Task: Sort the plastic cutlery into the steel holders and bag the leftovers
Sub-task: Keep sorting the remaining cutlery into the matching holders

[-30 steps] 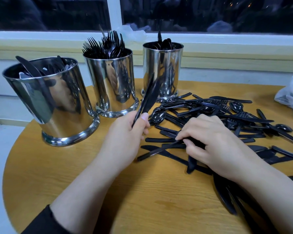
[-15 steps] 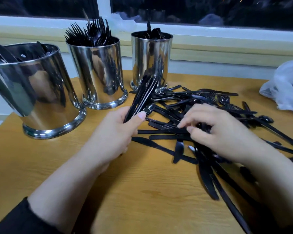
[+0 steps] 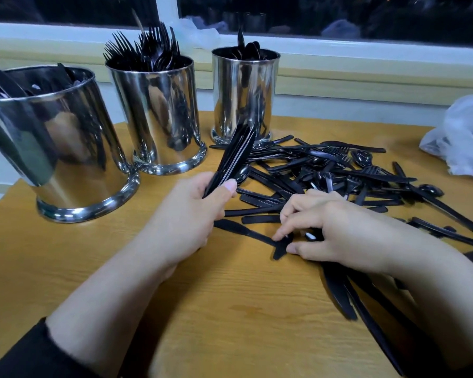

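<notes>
Three steel holders stand along the far side of the round wooden table (image 3: 230, 323): a wide left holder (image 3: 58, 148) with knives, a middle holder (image 3: 161, 115) full of forks, and a right holder (image 3: 245, 96) with spoons. A pile of black plastic cutlery (image 3: 339, 173) lies right of centre. My left hand (image 3: 191, 216) is shut on a bundle of black knives (image 3: 235, 156) that points up and away. My right hand (image 3: 336, 230) pinches the handle of a black knife (image 3: 281, 246) lying at the near edge of the pile.
A translucent white plastic bag (image 3: 464, 135) lies at the table's right edge. A window sill and dark window run behind the holders. More black knives (image 3: 339, 293) lie under my right forearm.
My right hand has drawn back toward me, from the middle of the pile to a knife at its near edge. The left hand keeps its bundle almost still.
</notes>
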Available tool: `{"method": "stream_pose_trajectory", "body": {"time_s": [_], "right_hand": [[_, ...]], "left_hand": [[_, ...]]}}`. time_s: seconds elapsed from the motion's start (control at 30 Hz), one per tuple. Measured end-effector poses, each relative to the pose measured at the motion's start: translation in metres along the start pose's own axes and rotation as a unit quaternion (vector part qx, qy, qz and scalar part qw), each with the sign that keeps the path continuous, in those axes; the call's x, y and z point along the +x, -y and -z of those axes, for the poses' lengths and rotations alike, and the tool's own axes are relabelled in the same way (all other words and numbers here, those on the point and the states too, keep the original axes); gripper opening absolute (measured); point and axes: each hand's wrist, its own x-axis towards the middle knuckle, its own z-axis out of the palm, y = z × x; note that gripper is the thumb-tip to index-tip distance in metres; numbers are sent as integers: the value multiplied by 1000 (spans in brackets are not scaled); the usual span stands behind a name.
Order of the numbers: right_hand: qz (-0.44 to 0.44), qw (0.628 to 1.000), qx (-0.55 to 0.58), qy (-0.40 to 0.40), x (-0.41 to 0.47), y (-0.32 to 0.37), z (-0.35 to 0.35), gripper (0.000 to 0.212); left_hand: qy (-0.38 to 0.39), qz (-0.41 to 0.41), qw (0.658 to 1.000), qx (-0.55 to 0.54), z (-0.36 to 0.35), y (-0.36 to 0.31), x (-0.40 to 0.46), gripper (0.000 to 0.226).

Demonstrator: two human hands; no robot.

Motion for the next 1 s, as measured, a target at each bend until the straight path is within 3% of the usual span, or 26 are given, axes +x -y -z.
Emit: {"method": "stream_pose_trajectory", "body": {"time_s": [0.3,0.43,0.57,1.0], "right_hand": [[-9,993,74,-89,-6,0,11,16],[-59,995,67,-33,-21,-9,26,10],[-85,994,43,53,-37,-10,30,23],[-73,995,-1,72,-52,-3,16,26]], "left_hand": [[-4,0,1000,11,0,0,0,23],[0,-14,999,45,-4,2,2,25],[1,-42,996,85,-14,1,0,37],[9,-54,992,116,-46,-6,-5,37]]}}
